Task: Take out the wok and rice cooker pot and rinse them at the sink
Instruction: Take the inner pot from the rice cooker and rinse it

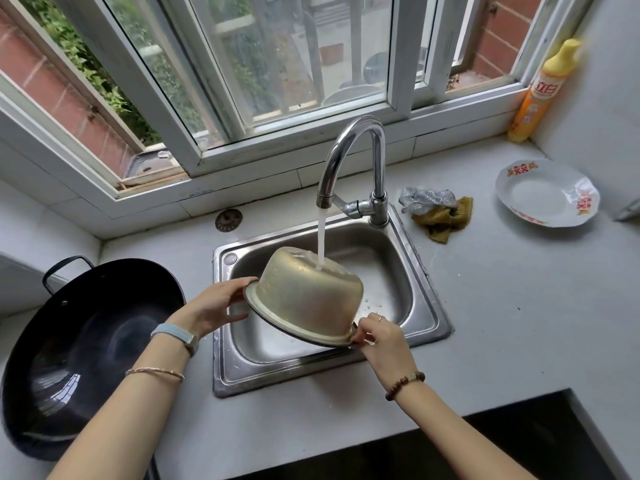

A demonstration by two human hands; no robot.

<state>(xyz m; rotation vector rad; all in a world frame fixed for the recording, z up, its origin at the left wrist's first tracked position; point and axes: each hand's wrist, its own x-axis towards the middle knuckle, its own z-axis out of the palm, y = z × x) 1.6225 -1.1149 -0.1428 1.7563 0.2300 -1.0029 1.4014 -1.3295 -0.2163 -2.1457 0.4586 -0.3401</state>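
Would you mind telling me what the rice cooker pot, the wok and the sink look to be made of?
The rice cooker pot looks like dull, worn aluminium: matt grey-gold, no sharp reflections. The wok seems dark iron or carbon steel, glossy black with light streaks. The sink appears to be brushed stainless steel, silvery with soft reflections.

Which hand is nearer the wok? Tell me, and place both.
Left. The left hand grips the pot rim on the side facing the wok, just past its edge. The right hand holds the rim's far side, over the sink.
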